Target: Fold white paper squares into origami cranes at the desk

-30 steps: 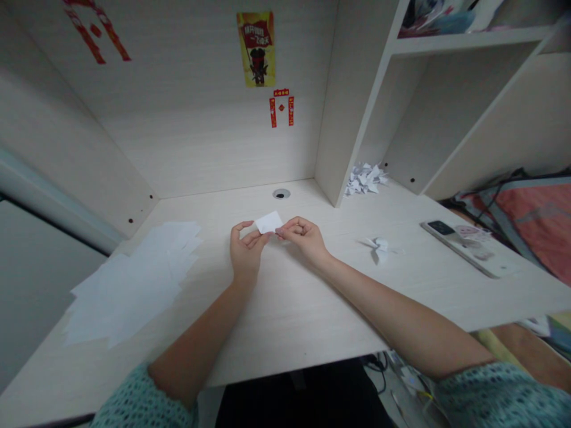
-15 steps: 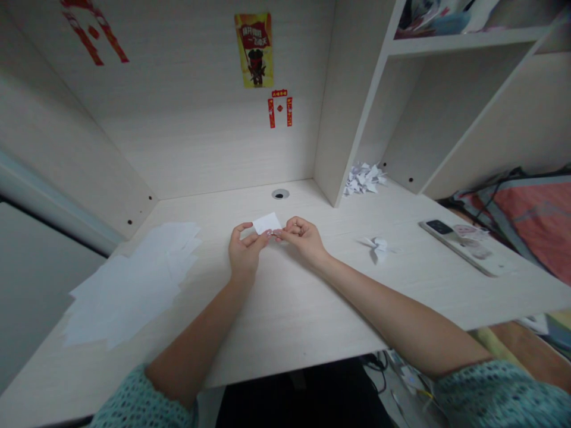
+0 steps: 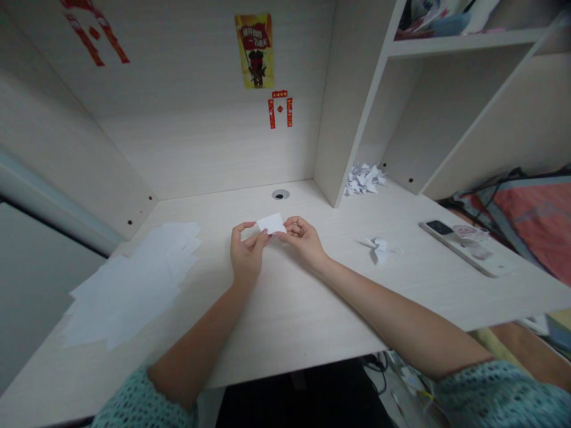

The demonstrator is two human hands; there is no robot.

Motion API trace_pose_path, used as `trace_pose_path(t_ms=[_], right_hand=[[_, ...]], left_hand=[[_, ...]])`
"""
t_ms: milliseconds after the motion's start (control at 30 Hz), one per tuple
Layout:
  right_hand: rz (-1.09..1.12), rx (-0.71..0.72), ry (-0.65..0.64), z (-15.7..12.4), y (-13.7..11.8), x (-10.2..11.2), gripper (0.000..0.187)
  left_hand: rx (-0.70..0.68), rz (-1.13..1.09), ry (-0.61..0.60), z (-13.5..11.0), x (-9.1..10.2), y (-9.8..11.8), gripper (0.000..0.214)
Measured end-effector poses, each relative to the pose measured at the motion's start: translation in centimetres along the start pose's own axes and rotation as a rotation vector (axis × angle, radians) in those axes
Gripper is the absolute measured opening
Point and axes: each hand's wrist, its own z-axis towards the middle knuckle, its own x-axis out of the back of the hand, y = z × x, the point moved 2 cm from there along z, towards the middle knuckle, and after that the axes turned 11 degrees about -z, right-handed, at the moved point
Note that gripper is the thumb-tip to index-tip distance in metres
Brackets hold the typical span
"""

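A small white paper rectangle [image 3: 270, 223] is held up just above the pale wood desk [image 3: 285, 333], between my two hands. My left hand [image 3: 247, 249] pinches its lower left side with thumb and forefinger. My right hand [image 3: 302, 238] holds its right end in curled fingers. A folded white paper crane [image 3: 379, 249] lies on the desk to the right of my right hand, out of reach of my fingers.
Loose white paper sheets [image 3: 134, 285] spread over the desk's left side. A heap of small folded paper pieces [image 3: 363, 180] sits under the shelf unit [image 3: 357, 101]. A phone [image 3: 464, 246] lies at the right, near the desk edge, beside a red-and-grey cloth [image 3: 530, 220].
The paper has shifted slightly right and turned a little between my fingers. My left fingers have changed their grip on it. The other objects stay put.
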Motion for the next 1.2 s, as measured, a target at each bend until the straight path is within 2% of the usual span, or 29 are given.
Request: trace_pose_path(t_ms=[200,433,633,767,933,1033,1200], right_hand=[[0.042,-0.027,0.013,-0.1,0.5,-0.2,0.039],[0.061,-0.108,-0.088,0.1,0.1,-0.3,0.037],[0.011,-0.063,-0.137,-0.1,-0.1,-0.3,0.040],[-0.021,-0.005,-0.176,-0.1,-0.2,-0.4,0.040],[-0.073,0.071,-0.069,0.1,-0.6,-0.1,0.036],[-0.182,0.095,-0.053,0.1,-0.7,0.1,0.033],[-0.243,0.129,-0.010,0.1,-0.6,0.3,0.018]], left_hand=[[0.001,-0.021,-0.006,0.0,-0.1,-0.1,0.040],[-0.002,-0.073,0.070,0.7,0.4,0.0,0.042],[-0.118,0.032,0.036,0.6,0.3,0.8,0.034],[-0.194,0.160,0.061,0.8,0.8,1.1,0.024],[-0.110,0.379,-0.100,0.4,0.7,0.6,0.019],[-0.138,0.493,-0.179,0.0,0.4,0.4,0.021],[-0.130,0.541,-0.207,-0.2,0.2,0.3,0.030]])
